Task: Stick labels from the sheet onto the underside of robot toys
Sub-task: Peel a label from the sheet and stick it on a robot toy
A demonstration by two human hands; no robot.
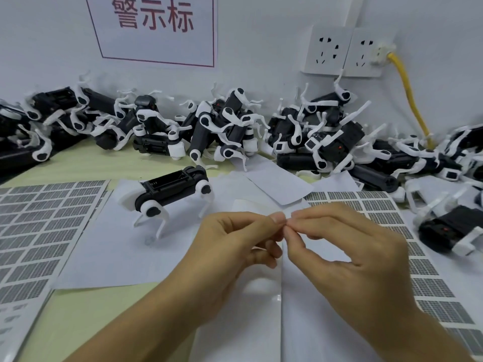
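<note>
Both hands meet mid-frame over the table's near edge, fingertips touching. Left hand and right hand each have thumb and forefinger pinched together at the same spot; whatever sits between them is too small to make out, possibly a label, can't tell. Other fingers loosely curled.

Under the hands: blank white backing sheets, overlapping, one seam running toward the near edge.

Label sheet lies right of the hands, running from mid-table to the near right corner: columns of small grey printed labels, text too fine to read. A second label sheet lies at the left edge, a grid of larger grey labels, also unreadable; more sheets appear stacked beneath it.

One robot toy, a black body with white legs and black hip joints, stands on its legs on a white paper just left of and behind the hands, apart from them. Open slot visible on its top side.

Pile of robot toys, same black-and-white type, heaped along the far edge against the wall, spreading down the right edge; some on their backs, legs up. One toy lies on its side at the right edge beside the label sheet.

Table surface is pale yellow-green.

Wall: white sign with red border, red characters "警示标" readable. Double wall socket to its right, with a white plug and yellow cable dropping behind the pile.
</note>
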